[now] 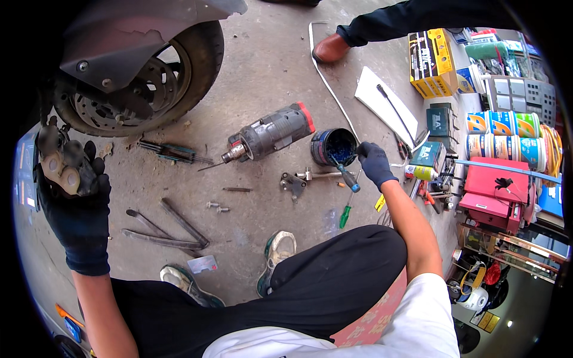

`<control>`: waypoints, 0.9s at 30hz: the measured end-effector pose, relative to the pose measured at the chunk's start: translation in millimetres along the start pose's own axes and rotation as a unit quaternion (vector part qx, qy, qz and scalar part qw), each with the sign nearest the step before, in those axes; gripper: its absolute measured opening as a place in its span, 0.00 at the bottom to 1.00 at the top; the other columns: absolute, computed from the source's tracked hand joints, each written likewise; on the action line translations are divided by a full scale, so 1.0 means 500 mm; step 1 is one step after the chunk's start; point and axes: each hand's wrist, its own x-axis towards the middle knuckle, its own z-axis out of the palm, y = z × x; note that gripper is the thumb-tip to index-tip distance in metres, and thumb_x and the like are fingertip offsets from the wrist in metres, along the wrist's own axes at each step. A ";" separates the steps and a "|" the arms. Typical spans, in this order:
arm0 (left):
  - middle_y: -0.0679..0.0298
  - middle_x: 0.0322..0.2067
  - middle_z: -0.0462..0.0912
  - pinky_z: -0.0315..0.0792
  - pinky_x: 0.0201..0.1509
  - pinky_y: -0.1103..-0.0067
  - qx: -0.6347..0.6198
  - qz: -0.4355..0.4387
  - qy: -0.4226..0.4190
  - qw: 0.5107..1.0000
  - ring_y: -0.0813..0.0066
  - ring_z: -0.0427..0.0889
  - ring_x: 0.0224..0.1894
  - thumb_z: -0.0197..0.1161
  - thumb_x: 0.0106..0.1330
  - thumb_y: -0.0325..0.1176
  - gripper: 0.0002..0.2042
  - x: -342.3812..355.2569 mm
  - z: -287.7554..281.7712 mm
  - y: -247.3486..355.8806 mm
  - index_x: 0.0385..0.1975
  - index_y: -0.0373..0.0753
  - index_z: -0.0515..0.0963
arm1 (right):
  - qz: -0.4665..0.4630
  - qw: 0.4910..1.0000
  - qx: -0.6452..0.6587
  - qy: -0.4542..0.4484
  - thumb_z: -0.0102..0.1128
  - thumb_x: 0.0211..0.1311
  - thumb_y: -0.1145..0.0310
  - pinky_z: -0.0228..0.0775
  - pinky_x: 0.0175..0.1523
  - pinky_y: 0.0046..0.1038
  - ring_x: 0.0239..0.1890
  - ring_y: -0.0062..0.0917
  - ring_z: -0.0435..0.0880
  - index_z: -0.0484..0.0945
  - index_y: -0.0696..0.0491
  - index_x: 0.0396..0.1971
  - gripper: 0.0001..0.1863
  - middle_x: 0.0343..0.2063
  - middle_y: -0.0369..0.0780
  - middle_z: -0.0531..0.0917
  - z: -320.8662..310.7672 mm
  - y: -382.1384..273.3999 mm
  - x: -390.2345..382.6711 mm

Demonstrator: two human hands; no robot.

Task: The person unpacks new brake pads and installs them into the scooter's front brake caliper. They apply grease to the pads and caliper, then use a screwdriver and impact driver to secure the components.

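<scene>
My gloved left hand (73,221) grips a metal brake caliper (63,167) with round pistons, raised at the left beside the scooter's front wheel (205,77). My gloved right hand (376,161) is closed at the right rim of a black can (319,147) of dark blue grease; what its fingers hold is unclear. A blue-handled tool (349,180) leans out of the can. A grey-and-red power drill (271,132) lies left of the can. Below it on the floor are a metal bracket (292,186), small bolts (218,206) and a green screwdriver (345,216).
Tyre levers (186,222) and an opened pliers-like tool (170,149) lie leftward. Another person's brown shoe (331,48) stands at the top. A white sheet (382,101), cardboard box (431,59), stacked tubs (502,143), red toolbox (495,185) and scattered tools crowd the right. My shoes rest below.
</scene>
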 end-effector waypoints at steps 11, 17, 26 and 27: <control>0.51 0.51 0.78 0.81 0.42 0.67 0.027 0.048 0.005 0.998 0.56 0.83 0.44 0.46 0.72 0.54 0.26 -0.005 0.015 -0.009 0.61 0.44 0.67 | 0.104 0.984 -0.134 -0.056 0.60 0.60 0.55 0.71 0.49 0.42 0.40 0.46 0.82 0.82 0.55 0.31 0.16 0.35 0.50 0.83 -0.013 -0.021 -0.003; 0.50 0.51 0.79 0.82 0.42 0.66 0.017 0.021 -0.054 0.998 0.57 0.84 0.43 0.46 0.72 0.54 0.26 -0.004 0.001 0.001 0.61 0.43 0.66 | 0.093 0.991 -0.091 -0.041 0.61 0.58 0.56 0.71 0.51 0.42 0.41 0.47 0.81 0.81 0.55 0.30 0.16 0.34 0.50 0.83 -0.010 -0.013 -0.008; 0.55 0.44 0.82 0.78 0.33 0.72 -0.090 -0.052 -0.025 0.994 0.64 0.84 0.35 0.45 0.69 0.58 0.27 -0.023 0.043 0.011 0.55 0.42 0.70 | 0.126 0.864 0.488 0.005 0.60 0.57 0.76 0.80 0.37 0.28 0.32 0.27 0.85 0.76 0.60 0.35 0.07 0.28 0.43 0.82 -0.204 -0.167 0.001; 0.56 0.43 0.82 0.78 0.32 0.72 -0.097 -0.050 -0.027 0.994 0.65 0.83 0.34 0.45 0.69 0.58 0.27 -0.024 0.048 0.008 0.54 0.42 0.71 | 0.105 0.848 0.520 0.004 0.60 0.58 0.76 0.81 0.39 0.30 0.32 0.27 0.85 0.75 0.60 0.37 0.08 0.29 0.42 0.82 -0.237 -0.204 -0.005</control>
